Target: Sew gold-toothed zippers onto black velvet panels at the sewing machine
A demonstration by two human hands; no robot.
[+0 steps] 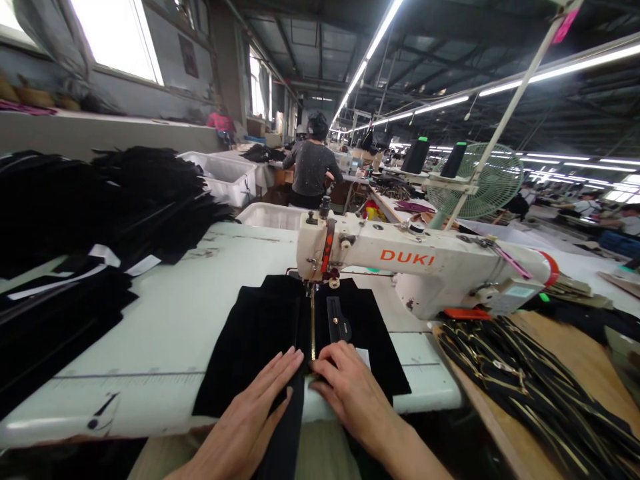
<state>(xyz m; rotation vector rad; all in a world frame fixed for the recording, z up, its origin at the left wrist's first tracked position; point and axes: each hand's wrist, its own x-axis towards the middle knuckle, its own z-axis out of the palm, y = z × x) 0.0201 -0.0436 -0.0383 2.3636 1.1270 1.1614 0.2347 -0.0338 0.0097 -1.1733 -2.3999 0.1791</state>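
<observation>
A black fabric panel lies flat on the pale sewing table, its far edge by the needle of a white sewing machine. Down its middle runs a zipper with gold teeth, leading up to the presser foot. My left hand rests on the panel's near left part with fingers stretched out, over a dark strip hanging past the table edge. Thumb and fingers of my right hand pinch the near end of the zipper. A small dark piece with a rounded side lies just beyond that hand.
Stacked black fabric pieces cover the left of the table. Several gold-toothed zippers lie on a brown board at right. Behind the machine are a white bin, thread cones and a fan. Farther off, a person faces away.
</observation>
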